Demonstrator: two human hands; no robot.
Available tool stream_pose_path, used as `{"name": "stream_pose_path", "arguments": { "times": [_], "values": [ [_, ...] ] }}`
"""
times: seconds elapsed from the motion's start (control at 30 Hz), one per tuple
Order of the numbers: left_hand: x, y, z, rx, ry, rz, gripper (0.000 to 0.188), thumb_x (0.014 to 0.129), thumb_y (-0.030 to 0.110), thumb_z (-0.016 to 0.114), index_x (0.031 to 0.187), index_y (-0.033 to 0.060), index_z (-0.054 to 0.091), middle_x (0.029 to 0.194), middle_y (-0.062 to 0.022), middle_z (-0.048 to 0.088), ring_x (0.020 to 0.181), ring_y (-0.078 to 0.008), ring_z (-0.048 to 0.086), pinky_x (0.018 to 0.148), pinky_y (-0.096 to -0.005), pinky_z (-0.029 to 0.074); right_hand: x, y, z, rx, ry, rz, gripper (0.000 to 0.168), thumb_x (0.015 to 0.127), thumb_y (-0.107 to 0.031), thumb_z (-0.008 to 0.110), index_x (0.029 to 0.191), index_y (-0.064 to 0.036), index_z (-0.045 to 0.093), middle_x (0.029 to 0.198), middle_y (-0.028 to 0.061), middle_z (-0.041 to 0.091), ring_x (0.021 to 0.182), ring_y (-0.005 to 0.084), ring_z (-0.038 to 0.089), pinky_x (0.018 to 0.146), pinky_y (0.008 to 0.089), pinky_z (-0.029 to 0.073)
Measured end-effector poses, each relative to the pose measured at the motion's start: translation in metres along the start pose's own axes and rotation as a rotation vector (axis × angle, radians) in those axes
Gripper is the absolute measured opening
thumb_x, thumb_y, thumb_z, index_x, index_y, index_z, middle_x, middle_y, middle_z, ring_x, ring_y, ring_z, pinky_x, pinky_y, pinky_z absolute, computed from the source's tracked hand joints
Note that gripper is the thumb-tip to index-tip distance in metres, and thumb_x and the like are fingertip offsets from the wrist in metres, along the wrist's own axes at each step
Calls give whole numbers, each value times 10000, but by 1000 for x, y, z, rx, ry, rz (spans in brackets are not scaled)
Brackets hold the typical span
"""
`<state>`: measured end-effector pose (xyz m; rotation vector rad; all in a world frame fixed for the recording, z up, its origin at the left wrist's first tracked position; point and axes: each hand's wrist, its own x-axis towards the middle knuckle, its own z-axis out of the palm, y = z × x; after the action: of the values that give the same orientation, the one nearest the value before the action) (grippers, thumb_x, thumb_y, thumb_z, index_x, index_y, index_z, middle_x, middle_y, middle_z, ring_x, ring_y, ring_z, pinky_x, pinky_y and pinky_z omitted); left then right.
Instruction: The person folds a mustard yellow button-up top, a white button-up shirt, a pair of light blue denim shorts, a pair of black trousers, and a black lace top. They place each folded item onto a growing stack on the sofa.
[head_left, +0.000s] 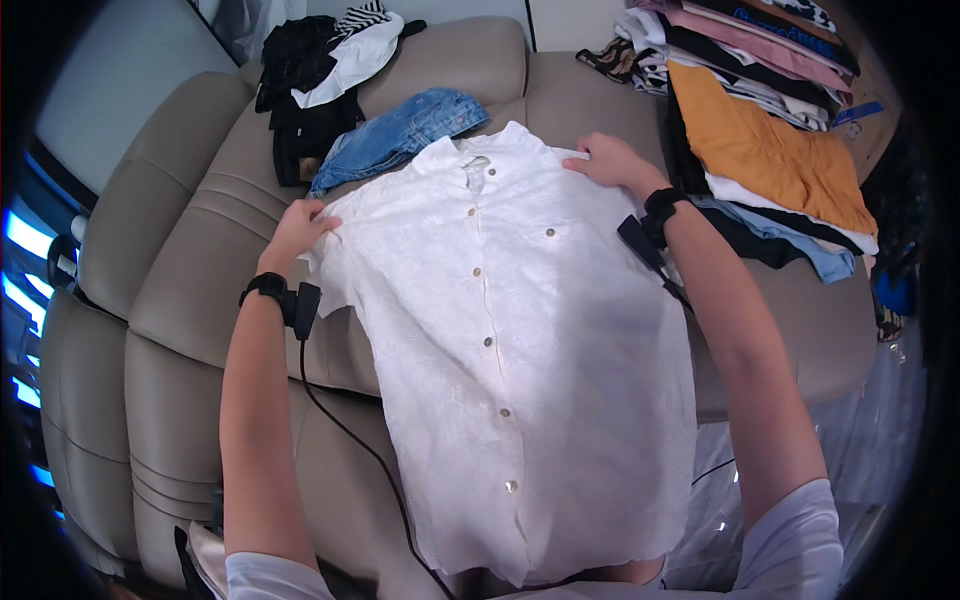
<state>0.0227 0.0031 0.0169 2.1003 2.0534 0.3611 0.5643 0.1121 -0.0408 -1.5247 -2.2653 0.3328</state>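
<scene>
A white short-sleeved button-up shirt (450, 300) is spread front side up over the sofa seat, its collar away from me and its hem close to my body. My left hand (300, 229) pinches the sleeve on the picture's left side. With fingers and thumb, my right hand (604, 159) grips the shirt near the shoulder on the other side. Buttons run down the middle, and one more sits on the chest at the right. Just beyond the collar lie folded blue denim jeans or shorts (405, 135).
The taupe leather sofa (180, 262) has a backrest at the left. Black and white garments (300, 67) lie at the upper left. Folded clothes (750, 60) are stacked at the upper right, with a mustard garment (772, 142) nearer. A black cable (360, 442) hangs from my left wrist device.
</scene>
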Motion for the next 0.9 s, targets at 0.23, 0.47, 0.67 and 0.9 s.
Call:
{"name": "stream_pose_path", "arguments": {
  "times": [0.23,0.47,0.67,0.9],
  "values": [
    [8,51,27,-40,116,-32,539,852,468,804,984,-37,672,920,-202,709,900,-319,691,796,-407,531,-18,-2,-54,178,-333,186,551,820,-556,776,839,-12,696,749,119,683,688,222,630,628,383,492],
    [83,120,70,-455,-72,187,528,885,290,805,1260,-12,589,1216,-155,676,1137,-285,645,969,-385,508,-71,-9,-57,201,-141,177,568,794,-470,840,1072,-17,642,931,112,667,830,201,611,729,329,501],
    [147,113,69,-414,592,335,768,858,244,809,1459,-52,435,1525,-247,445,1407,-380,446,1182,-395,338,-96,-2,-64,333,-127,186,594,801,-390,849,1215,-37,608,833,17,544,771,122,519,676,285,435],
    [129,149,97,-93,340,421,348,842,195,790,1172,165,684,1172,-133,531,1122,-320,562,990,-393,468,-106,5,-72,341,-144,241,556,835,-328,812,1261,-46,592,844,12,556,770,114,526,685,279,441]
  ]
}}
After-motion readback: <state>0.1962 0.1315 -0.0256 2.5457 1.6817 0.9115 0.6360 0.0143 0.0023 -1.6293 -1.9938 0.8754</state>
